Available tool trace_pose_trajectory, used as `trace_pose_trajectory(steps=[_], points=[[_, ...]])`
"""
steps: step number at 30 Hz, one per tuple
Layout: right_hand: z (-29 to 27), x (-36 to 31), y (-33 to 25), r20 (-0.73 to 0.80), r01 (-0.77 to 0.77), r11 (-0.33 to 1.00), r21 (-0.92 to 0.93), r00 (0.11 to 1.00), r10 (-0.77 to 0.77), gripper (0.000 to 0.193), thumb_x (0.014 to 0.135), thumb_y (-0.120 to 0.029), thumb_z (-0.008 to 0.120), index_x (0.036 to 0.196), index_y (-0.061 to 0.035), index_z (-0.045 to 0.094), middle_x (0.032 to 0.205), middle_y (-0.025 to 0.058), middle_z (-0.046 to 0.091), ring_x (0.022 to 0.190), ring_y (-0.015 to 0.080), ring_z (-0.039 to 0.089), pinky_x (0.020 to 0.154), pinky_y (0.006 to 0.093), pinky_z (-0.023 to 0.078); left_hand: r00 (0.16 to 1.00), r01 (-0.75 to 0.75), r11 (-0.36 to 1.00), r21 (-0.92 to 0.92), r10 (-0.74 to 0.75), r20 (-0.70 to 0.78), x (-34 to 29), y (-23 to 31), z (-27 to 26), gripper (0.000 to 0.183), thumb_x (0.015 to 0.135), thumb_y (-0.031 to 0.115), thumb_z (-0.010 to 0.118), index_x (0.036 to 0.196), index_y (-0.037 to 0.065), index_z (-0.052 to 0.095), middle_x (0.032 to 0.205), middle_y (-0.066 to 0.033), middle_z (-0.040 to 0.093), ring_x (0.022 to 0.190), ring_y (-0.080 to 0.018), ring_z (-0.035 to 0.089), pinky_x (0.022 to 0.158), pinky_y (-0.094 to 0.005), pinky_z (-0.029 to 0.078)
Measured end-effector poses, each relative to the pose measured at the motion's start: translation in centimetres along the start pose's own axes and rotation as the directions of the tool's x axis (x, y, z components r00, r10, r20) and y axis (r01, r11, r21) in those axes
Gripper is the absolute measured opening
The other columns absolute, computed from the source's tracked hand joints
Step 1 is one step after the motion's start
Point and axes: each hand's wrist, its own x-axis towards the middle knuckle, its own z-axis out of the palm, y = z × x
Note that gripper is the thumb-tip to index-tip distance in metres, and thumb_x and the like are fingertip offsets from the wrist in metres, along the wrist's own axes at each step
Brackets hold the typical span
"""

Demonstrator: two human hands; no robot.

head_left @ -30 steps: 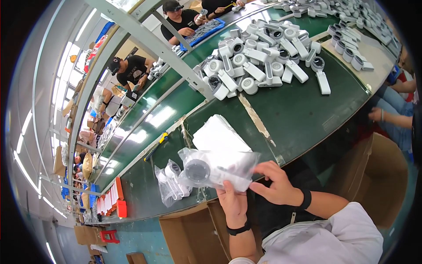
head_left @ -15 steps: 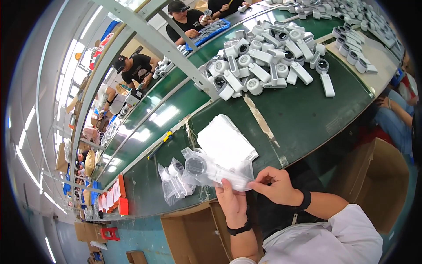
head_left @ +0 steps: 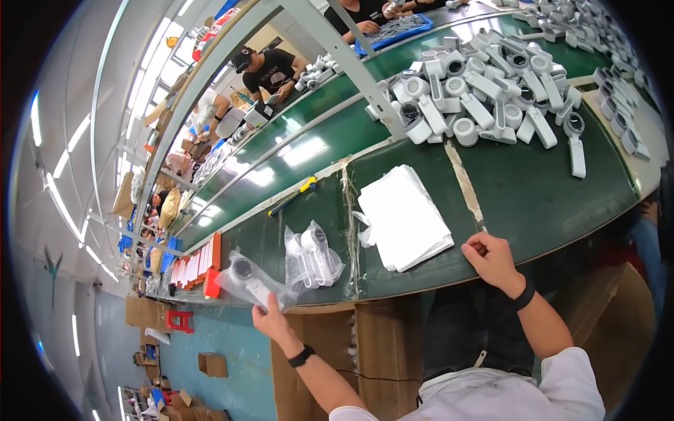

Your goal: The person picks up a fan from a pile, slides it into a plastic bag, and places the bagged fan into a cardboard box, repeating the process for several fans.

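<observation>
Low over the table's near edge, my left hand [head_left: 272, 321] pinches the end of a clear plastic bag with a handheld fan [head_left: 254, 282] inside, white with a dark round head. To its right, more white fans in clear bags [head_left: 313, 256] lie on the green table. A stack of thin white bags or sheets [head_left: 406, 219] lies between my hands, a loose flap at its left side. My right hand [head_left: 493, 263] hovers just right of that stack, fingers curled closed; anything within them is hidden.
A large heap of unbagged fans [head_left: 484, 88] covers the far right of the table [head_left: 519, 189]. A yellow-and-black utility knife [head_left: 293, 196] lies beyond the bagged fans. Orange boxes [head_left: 200, 265] stand at the left end. Below the near edge sits an open cardboard box [head_left: 386, 337].
The bagged fan has gone left in my left hand, away from the white stack. My right hand has let go of the bag and moved right. The view has shifted left.
</observation>
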Motion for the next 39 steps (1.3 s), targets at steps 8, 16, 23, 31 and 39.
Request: trace_pose_trajectory(steps=[8, 16, 23, 31, 39], points=[[0.2, -0.3, -0.3, -0.011, 0.059, 0.996, -0.06, 0.998, -0.06, 0.01, 0.085, -0.007, 0.069, 0.083, 0.0021, 0.065, 0.068, 0.0021, 0.063, 0.06, 0.0043, 0.054, 0.055, 0.0211, 0.045, 0.929, -0.306, 0.769, 0.561, 0.371, -0.002, 5.0, -12.3, 1.8, 0.048, 0.082, 0.029, 0.077, 0.107, -0.009, 0.064, 0.087, -0.0116, 0.066, 0.058, -0.0139, 0.058, 0.046, -0.0289, 0.046], [-0.1, -0.5, 0.2, -0.035, 0.03, 0.999, -0.01, 0.999, -0.03, 0.008, 0.085, -0.005, 0.068, 0.083, 0.0021, 0.064, 0.068, -0.0001, 0.061, 0.06, 0.0027, 0.052, 0.054, 0.0198, 0.043, 0.987, 0.158, 0.987, -0.009, -0.158, -0.036, 2.8, -5.8, 3.3, 0.025, 0.093, 0.016, 0.06, 0.107, -0.004, 0.061, 0.097, -0.008, 0.063, 0.066, -0.0125, 0.057, 0.046, -0.0255, 0.049], [-0.1, -0.5, 0.0, -0.026, 0.064, 0.998, -0.025, 0.998, -0.065, 0.008, 0.085, -0.005, 0.068, 0.083, 0.0021, 0.064, 0.067, 0.0004, 0.061, 0.06, 0.0031, 0.053, 0.054, 0.02, 0.043, 0.954, 0.165, 0.986, -0.019, -0.154, 0.256, 3.1, -9.4, 0.2, 0.028, 0.09, 0.011, 0.063, 0.116, 0.0, 0.062, 0.106, -0.0064, 0.061, 0.077, -0.0121, 0.059, 0.052, -0.0246, 0.05], [-0.3, -0.7, 0.0, -0.014, 0.079, 0.995, -0.058, 0.997, -0.08, 0.009, 0.085, -0.006, 0.068, 0.084, 0.0025, 0.064, 0.07, 0.0055, 0.064, 0.06, 0.0074, 0.058, 0.054, 0.0219, 0.046, 0.944, 0.184, 0.97, 0.159, -0.219, 0.248, 2.9, -8.8, 1.2, 0.023, 0.089, 0.011, 0.066, 0.106, -0.004, 0.067, 0.08, -0.0029, 0.066, 0.068, -0.0112, 0.06, 0.055, -0.0228, 0.049], [-0.1, -0.7, -0.2, -0.031, 0.099, 0.994, -0.051, 0.994, -0.101, 0.009, 0.086, -0.005, 0.068, 0.082, 0.0019, 0.063, 0.067, 0.0013, 0.06, 0.059, 0.0039, 0.053, 0.053, 0.0205, 0.043, 0.999, -0.038, 0.933, 0.358, 0.023, 0.047, 2.7, -11.9, 0.2, 0.024, 0.085, 0.008, 0.062, 0.104, -0.006, 0.067, 0.088, -0.0117, 0.07, 0.076, -0.0193, 0.067, 0.071, -0.0299, 0.052]])
